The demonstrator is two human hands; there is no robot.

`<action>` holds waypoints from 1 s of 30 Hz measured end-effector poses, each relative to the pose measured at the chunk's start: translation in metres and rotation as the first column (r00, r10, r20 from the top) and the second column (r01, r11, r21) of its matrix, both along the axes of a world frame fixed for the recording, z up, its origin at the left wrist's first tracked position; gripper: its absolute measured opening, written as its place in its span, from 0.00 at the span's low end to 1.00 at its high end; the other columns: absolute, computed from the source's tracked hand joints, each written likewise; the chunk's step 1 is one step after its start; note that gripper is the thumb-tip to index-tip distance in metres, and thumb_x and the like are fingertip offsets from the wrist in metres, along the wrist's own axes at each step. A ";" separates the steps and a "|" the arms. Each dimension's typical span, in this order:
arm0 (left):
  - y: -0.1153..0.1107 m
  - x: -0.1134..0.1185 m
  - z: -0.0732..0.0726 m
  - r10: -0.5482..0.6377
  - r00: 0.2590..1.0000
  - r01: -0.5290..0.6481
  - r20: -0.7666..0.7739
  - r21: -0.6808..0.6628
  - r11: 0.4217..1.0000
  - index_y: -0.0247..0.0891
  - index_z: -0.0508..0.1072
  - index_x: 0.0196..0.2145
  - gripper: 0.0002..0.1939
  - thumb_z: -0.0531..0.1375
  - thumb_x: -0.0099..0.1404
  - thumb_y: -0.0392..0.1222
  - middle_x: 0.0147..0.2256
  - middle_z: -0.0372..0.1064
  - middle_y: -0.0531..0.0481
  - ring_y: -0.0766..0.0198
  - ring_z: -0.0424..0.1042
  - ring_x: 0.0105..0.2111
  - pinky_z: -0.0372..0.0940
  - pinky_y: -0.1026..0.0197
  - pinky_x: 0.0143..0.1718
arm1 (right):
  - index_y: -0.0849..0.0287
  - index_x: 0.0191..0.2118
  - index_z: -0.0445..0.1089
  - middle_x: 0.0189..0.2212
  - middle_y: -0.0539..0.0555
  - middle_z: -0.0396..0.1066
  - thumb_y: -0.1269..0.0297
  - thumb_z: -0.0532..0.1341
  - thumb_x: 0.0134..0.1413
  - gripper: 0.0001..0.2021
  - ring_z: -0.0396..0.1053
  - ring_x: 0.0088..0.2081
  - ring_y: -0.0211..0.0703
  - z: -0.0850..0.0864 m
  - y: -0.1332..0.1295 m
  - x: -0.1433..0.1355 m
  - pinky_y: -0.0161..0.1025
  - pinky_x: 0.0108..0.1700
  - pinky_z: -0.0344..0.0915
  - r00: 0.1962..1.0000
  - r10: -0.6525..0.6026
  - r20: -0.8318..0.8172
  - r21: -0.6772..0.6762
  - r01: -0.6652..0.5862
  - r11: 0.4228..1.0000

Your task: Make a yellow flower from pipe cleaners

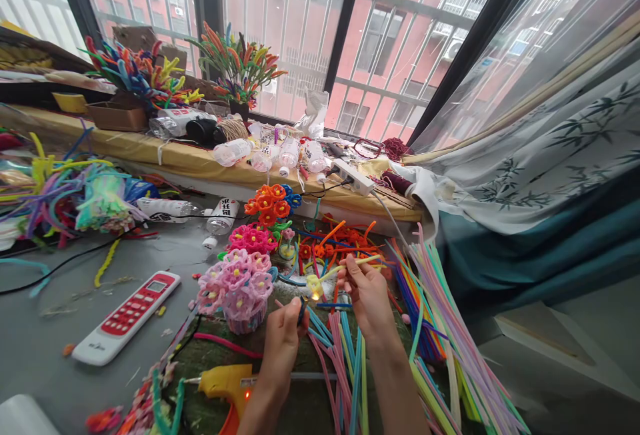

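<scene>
My right hand (364, 288) pinches a pale yellow pipe cleaner (334, 270), whose looped end points left. Just below that looped end is a small bright flame (316, 296). Closed around a small dark object (301, 310), probably a lighter, my left hand (284, 335) sits beneath and left of the flame. A thin pinkish stick shows beside its fingers. Left of my hands stands a pot of pink pipe-cleaner flowers (240, 288), with magenta flowers (253, 238) and orange flowers (270, 203) behind it.
A yellow glue gun (225, 382) with a lit red light lies by my left forearm. Pipe-cleaner bundles (450, 315) spread at right. A remote (127, 318) lies at left. Bottles (220, 216) and a power strip (354, 178) are farther back.
</scene>
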State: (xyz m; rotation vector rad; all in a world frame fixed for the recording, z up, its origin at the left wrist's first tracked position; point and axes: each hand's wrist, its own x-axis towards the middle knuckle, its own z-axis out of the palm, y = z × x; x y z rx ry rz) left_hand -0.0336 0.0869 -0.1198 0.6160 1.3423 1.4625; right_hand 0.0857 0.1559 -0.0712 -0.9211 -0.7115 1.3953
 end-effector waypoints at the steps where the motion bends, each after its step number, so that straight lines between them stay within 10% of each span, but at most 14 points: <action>1: 0.000 -0.001 0.000 0.008 1.000 -0.008 0.000 -0.003 1.000 0.38 0.66 0.17 0.25 0.59 0.56 0.63 0.17 0.59 0.56 0.70 0.52 0.17 0.49 0.67 0.16 | 0.65 0.24 0.76 0.17 0.50 0.73 0.58 0.79 0.29 0.18 0.64 0.16 0.30 0.000 0.000 0.000 0.25 0.16 0.57 1.000 0.008 0.011 0.002 -0.008 1.000; 30: 0.006 -0.001 -0.005 -0.109 0.973 0.117 -0.201 0.032 0.993 0.40 0.62 0.13 0.29 0.54 0.54 0.68 0.16 0.52 0.56 0.67 0.51 0.19 0.50 0.64 0.21 | 0.64 0.25 0.74 0.17 0.46 0.73 0.68 0.79 0.33 0.15 0.66 0.16 0.26 0.001 0.001 0.015 0.19 0.16 0.62 0.984 0.099 -0.147 -0.054 -0.108 0.993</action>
